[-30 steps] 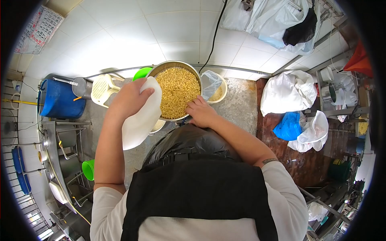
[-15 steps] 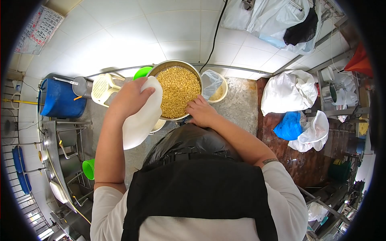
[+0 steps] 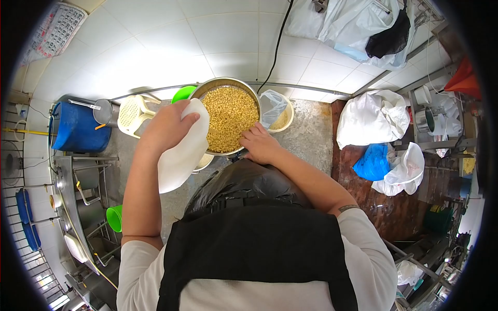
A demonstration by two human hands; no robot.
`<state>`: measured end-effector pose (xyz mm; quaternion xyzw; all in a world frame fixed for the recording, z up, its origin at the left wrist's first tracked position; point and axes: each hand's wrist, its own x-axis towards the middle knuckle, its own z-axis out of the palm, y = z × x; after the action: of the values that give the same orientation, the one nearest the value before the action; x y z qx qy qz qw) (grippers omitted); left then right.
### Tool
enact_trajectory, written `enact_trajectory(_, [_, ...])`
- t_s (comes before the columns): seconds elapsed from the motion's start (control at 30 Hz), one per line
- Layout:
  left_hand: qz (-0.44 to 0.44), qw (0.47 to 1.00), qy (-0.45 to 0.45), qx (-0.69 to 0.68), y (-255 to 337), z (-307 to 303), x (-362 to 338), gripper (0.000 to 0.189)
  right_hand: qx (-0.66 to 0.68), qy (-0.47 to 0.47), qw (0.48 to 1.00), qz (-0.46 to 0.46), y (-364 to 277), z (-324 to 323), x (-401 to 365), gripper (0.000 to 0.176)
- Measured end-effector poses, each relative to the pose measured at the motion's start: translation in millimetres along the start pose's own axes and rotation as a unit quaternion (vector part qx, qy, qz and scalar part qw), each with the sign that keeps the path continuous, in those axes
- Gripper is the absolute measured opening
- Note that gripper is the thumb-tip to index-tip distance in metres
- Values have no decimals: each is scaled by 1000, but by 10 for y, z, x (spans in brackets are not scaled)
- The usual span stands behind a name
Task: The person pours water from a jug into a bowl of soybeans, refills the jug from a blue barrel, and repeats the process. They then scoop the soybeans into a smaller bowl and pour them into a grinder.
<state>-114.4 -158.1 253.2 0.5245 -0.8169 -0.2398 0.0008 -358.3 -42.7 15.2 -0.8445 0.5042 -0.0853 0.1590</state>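
A round, shiny steel bowl (image 3: 224, 81) sits with its mouth upward, a strip of bare inner wall showing along the far side. Loose, small golden-yellow beans (image 3: 231, 116) spread across its visible interior. A smooth, matte white sheet (image 3: 179, 165) slants from the bowl's left edge toward the near left, overlapping the rim in view; contact there is unclear.

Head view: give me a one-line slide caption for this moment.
Left hand holding a white sheet-like piece at a metal vessel of yellow grains, right hand at the vessel's rim.
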Motion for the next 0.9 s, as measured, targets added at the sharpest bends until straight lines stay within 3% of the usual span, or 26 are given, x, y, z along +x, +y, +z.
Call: enact_trajectory(0.9, [11,1000,-4,11,114,-48,-17,47,-8,-12,1000,3,-12,-30,5,58])
